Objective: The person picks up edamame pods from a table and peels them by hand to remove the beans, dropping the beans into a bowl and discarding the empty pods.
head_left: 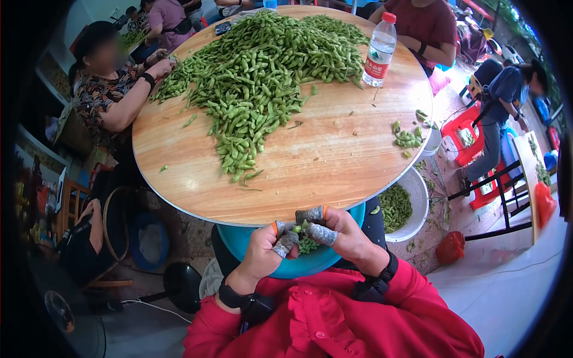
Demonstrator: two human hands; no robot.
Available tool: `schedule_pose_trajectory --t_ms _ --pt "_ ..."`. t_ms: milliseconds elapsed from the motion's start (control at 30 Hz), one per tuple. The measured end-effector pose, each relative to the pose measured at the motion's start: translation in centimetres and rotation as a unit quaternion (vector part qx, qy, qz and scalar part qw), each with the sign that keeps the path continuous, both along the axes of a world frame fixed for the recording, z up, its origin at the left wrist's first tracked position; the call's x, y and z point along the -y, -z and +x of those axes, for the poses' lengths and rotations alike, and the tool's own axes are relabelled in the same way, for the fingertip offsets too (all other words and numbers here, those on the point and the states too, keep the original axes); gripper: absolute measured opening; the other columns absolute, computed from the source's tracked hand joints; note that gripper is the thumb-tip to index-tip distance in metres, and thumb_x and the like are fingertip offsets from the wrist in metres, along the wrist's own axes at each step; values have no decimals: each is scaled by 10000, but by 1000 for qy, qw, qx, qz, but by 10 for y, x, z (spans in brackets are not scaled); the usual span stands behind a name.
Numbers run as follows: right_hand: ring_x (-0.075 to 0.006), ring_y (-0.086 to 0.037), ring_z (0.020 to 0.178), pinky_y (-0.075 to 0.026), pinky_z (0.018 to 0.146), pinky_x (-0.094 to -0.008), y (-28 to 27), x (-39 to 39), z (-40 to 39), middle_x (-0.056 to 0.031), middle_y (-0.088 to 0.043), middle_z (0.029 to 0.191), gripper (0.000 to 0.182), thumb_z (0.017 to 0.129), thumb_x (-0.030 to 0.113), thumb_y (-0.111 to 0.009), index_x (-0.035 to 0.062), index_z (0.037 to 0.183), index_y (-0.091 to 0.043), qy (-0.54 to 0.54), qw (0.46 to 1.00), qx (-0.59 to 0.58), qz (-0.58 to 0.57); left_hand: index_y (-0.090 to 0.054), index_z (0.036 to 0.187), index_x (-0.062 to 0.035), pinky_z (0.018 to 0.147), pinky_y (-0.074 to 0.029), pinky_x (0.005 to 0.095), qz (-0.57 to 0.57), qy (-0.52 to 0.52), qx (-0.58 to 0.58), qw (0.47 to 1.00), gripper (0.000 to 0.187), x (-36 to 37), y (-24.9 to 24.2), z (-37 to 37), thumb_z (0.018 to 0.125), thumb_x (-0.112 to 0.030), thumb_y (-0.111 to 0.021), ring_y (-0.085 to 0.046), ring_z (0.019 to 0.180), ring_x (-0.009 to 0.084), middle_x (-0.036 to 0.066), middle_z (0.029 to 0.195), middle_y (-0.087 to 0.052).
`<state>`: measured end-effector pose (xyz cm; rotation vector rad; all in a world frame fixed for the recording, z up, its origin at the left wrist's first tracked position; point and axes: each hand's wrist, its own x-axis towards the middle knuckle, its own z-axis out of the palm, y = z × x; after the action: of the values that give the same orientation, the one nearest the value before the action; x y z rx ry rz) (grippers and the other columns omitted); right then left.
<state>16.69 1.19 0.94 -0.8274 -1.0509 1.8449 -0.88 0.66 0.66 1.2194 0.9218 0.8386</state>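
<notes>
My left hand [267, 244] and my right hand [340, 234] meet just below the near edge of the round wooden table [322, 161]. Grey wraps cover several of my fingertips. Between both hands is a green bean pod [304, 227], pinched by the wrapped fingers. Under them, on my lap, sits a teal basin [286, 268] with small green beans [308, 245] inside. A large heap of green pods [262, 77] spreads over the far and middle part of the table, its tip pointing toward me.
A water bottle [380, 51] with a red cap stands at the table's right. Loose pods [408, 139] lie near the right edge. A white basket [419, 206] of pods is on the floor. Other people sit left and behind; a person [504, 98] bends at right.
</notes>
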Motion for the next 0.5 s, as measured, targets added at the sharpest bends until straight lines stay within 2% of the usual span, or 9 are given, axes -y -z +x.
schedule_pose_trajectory --t_ms 100,167,300,400,500 --pt "-64 -508 767 -417 696 -220 7 0 7 5 -579 853 189 843 173 -550 8 936 -554 -33 999 8 16 -558 950 9 497 -390 186 23 39 -28 999 147 -2 3 -4 818 5 -493 -472 544 41 -12 595 -526" --pt "-63 -514 776 -415 695 -218 14 0 10 3 -590 868 238 828 225 -575 16 941 -566 -51 998 14 19 -554 866 -3 483 -370 189 19 46 -31 998 68 -2 0 -3 833 -37 -506 -457 528 42 -14 587 -517" --pt "-50 -484 738 -406 657 -204 13 1 11 22 -559 817 186 851 185 -546 8 909 -550 -56 998 29 30 -547 796 -14 463 -347 195 19 70 -35 997 82 -4 3 -5 845 -70 -512 -436 507 41 -20 573 -506" --pt "-45 -476 730 -399 649 -198 14 1 11 28 -554 806 183 850 192 -548 13 890 -549 -57 997 37 46 -564 842 2 452 -335 194 12 83 -32 996 78 -5 -3 -4 835 -55 -511 -409 492 34 -26 552 -491" --pt "-43 -468 722 -395 642 -197 20 1 12 34 -545 795 178 851 192 -547 16 880 -549 -58 995 47 68 -559 785 -9 441 -327 200 5 103 -26 994 82 -6 3 -6 835 -50 -509 -408 484 43 -26 536 -479"
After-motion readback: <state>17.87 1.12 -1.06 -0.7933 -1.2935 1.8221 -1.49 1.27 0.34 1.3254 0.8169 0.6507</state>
